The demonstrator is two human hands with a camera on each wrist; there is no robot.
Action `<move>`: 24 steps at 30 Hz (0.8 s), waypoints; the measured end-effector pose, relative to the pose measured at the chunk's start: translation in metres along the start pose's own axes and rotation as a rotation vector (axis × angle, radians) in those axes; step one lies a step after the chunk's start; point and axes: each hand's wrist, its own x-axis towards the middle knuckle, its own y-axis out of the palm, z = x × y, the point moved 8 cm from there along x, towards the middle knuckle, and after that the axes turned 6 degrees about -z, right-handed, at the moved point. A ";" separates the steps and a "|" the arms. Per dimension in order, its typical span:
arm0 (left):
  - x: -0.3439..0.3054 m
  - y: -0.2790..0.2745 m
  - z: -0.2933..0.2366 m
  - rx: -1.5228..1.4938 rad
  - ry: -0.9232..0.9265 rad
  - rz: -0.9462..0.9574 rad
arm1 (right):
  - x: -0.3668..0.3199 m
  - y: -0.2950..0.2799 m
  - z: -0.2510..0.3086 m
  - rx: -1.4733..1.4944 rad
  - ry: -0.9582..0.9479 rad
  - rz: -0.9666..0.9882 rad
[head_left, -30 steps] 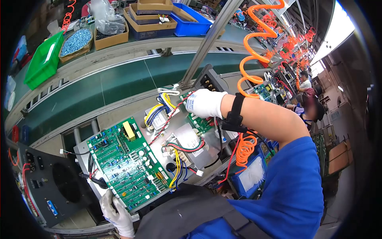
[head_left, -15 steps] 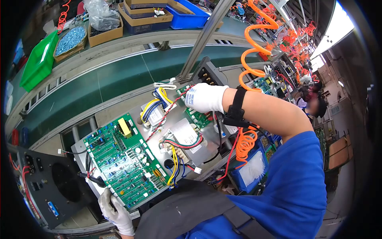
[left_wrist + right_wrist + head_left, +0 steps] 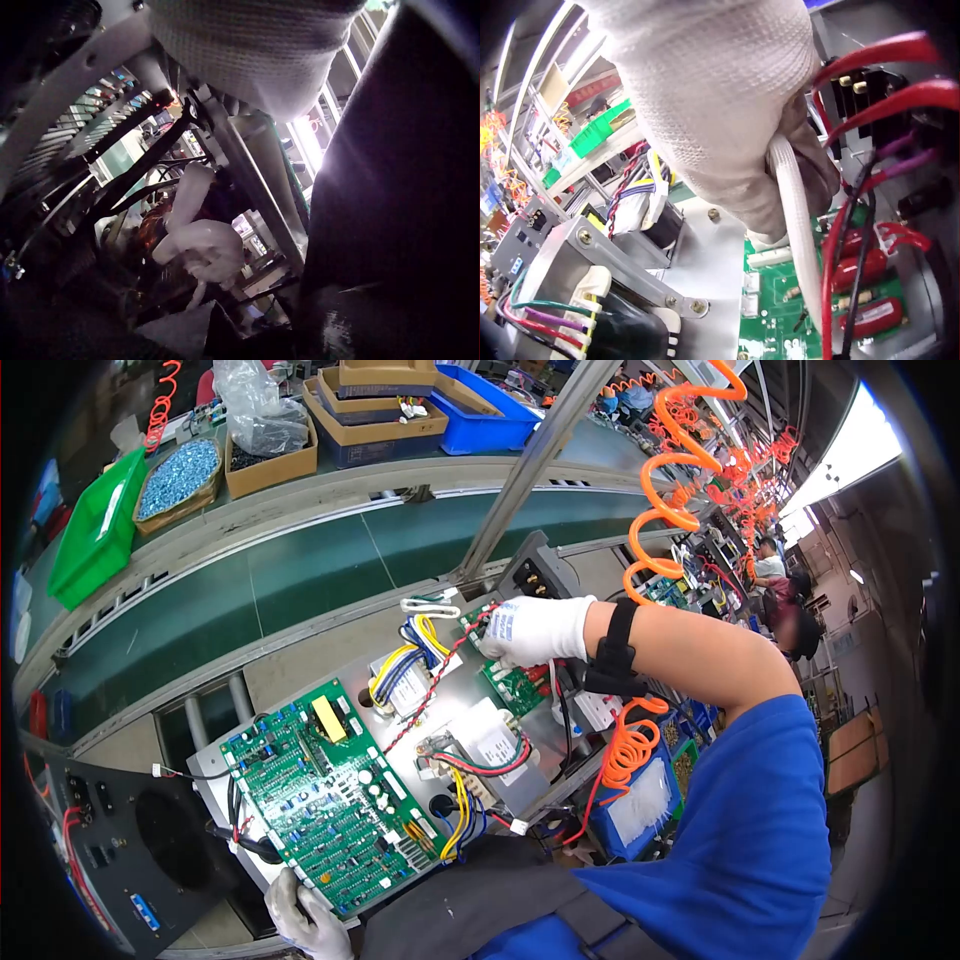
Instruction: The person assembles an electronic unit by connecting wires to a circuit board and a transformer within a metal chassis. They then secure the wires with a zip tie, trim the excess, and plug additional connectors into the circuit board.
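In the head view, my gloved right hand (image 3: 535, 631) bends over the small green board (image 3: 516, 690), its fingertips at the end of a red and black twisted wire (image 3: 430, 698). The right wrist view has this hand (image 3: 712, 112) with curled fingers above the board (image 3: 771, 324); a white sleeved cable (image 3: 799, 217) passes beside them, and what lies under the fingertips is hidden. My gloved left hand (image 3: 308, 922) rests at the near left corner of the large green board (image 3: 335, 805). Its glove (image 3: 255, 56) fills the top of the left wrist view, fingers hidden.
A transformer (image 3: 490, 745) and yellow and blue wires (image 3: 460, 810) lie between the boards. To the left stands a black panel (image 3: 125, 845). Beyond are a green conveyor (image 3: 310, 565), a green bin (image 3: 98, 530) and cardboard boxes (image 3: 370, 435). An orange coiled hose (image 3: 650, 520) hangs at right.
The head view has shifted slightly, so the assembly appears lower and farther right. My right hand stays over the small board, and my left hand stays at the large board's corner.
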 end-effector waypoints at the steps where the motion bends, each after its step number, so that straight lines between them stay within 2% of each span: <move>1: 0.002 -0.001 -0.005 0.032 0.035 -0.027 | 0.000 -0.002 0.000 0.020 0.014 0.006; 3: 0.003 -0.003 -0.009 0.039 0.067 -0.050 | 0.002 0.000 -0.002 -0.001 0.027 0.020; 4: 0.001 0.000 -0.001 0.016 0.010 0.005 | 0.002 0.002 -0.002 0.006 0.035 0.026; 6: -0.001 0.001 0.001 -0.061 0.163 -0.145 | 0.001 -0.002 0.002 -0.041 0.008 -0.010; 7: 0.000 -0.001 -0.003 -0.048 0.148 -0.141 | 0.004 0.003 -0.001 -0.030 -0.022 -0.048; 8: 0.003 -0.001 -0.007 -0.052 0.098 -0.124 | 0.004 0.004 -0.002 -0.035 0.057 -0.019; 11: 0.000 -0.001 -0.006 -0.057 0.147 -0.140 | -0.004 -0.013 0.019 -0.141 0.068 -0.031; 14: -0.001 -0.002 -0.010 -0.081 0.196 -0.160 | 0.003 -0.002 0.019 -0.225 0.025 -0.013; 16: 0.000 -0.002 -0.011 -0.051 0.218 -0.189 | 0.002 -0.003 0.013 -0.191 0.029 -0.233; 19: 0.002 -0.005 -0.010 -0.197 0.146 -0.163 | -0.018 -0.020 0.022 -0.231 0.113 -0.289; 20: 0.001 -0.009 -0.015 -0.255 0.136 -0.154 | -0.039 -0.043 0.041 -0.141 0.133 -0.298; 22: 0.006 -0.030 -0.080 -0.187 0.257 -0.126 | -0.083 -0.074 0.077 0.151 0.012 -0.374; 24: 0.017 -0.023 -0.124 -0.273 0.295 0.001 | -0.134 -0.091 0.117 0.473 0.004 -0.290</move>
